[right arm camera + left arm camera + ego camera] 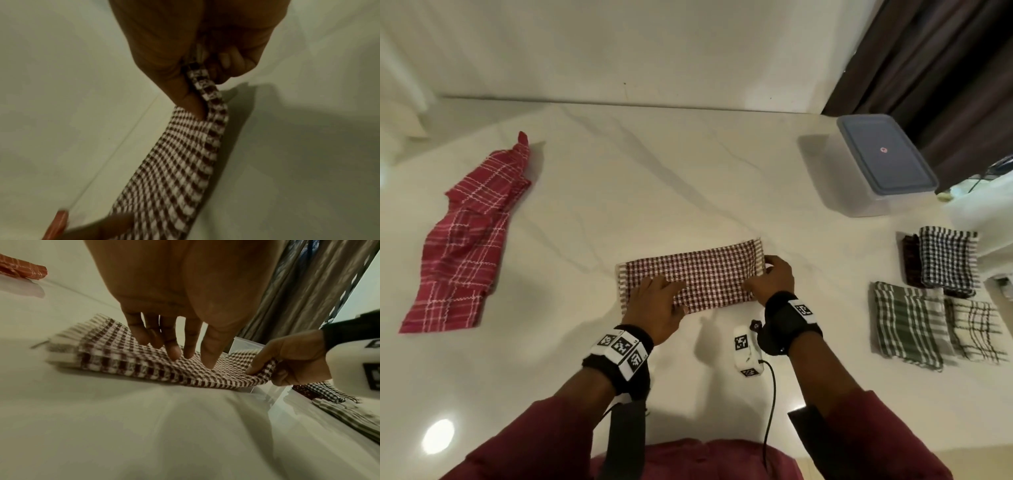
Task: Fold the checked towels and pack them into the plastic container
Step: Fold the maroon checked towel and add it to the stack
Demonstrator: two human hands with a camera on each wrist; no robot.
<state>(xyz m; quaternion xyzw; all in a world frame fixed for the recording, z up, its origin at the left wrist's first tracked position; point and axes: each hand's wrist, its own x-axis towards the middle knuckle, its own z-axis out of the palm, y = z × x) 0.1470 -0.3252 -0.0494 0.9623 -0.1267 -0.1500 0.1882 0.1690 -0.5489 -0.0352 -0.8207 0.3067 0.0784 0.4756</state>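
A maroon-and-white checked towel [698,274] lies folded into a long strip on the white marble table [619,171]. My left hand [654,301] presses its left half flat with straight fingers [174,352]. My right hand [770,277] pinches the towel's right end [207,91] between thumb and fingers and lifts it slightly. The towel [144,363] shows under the left wrist camera, with the right hand [287,363] at its far end. The plastic container [876,168], lid on, stands at the back right.
A crumpled red checked cloth [465,246] lies at the left. Folded towels sit at the right: a black-checked one [945,263], a green-striped one [907,322] and a cream plaid one [976,329]. A dark curtain [928,68] hangs behind the container.
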